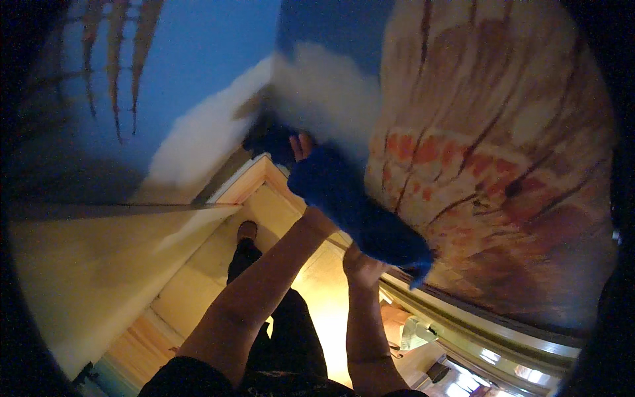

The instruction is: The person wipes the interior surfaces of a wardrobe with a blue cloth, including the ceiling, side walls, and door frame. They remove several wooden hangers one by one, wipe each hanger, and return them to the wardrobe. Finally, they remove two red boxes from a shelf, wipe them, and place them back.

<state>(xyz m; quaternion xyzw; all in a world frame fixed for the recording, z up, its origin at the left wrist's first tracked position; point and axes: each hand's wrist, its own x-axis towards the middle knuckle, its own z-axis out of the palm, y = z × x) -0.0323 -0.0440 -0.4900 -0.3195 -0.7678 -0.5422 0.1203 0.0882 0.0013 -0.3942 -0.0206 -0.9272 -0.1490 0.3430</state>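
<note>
A blue cloth [357, 205] stretches between my hands, in front of the corner of a painted wall. My left hand [320, 220] reaches up under the cloth, which covers most of it. Two of its fingertips poke out past the upper end, beside a darker bunched part [272, 139] at the corner. Lower and to the right, my right hand [364, 266] is closed at the cloth's lower edge, its fingers partly hidden. A loose tip of the cloth hangs beyond it.
The wall [489, 145] carries a tan and red painting at right, with blue and white [218, 99] at left. A pale ledge [245, 182] runs below the corner. My shoe [247, 230] is on the yellow-lit floor. At lower right are a railing [489, 331] and a pale green object [417, 332].
</note>
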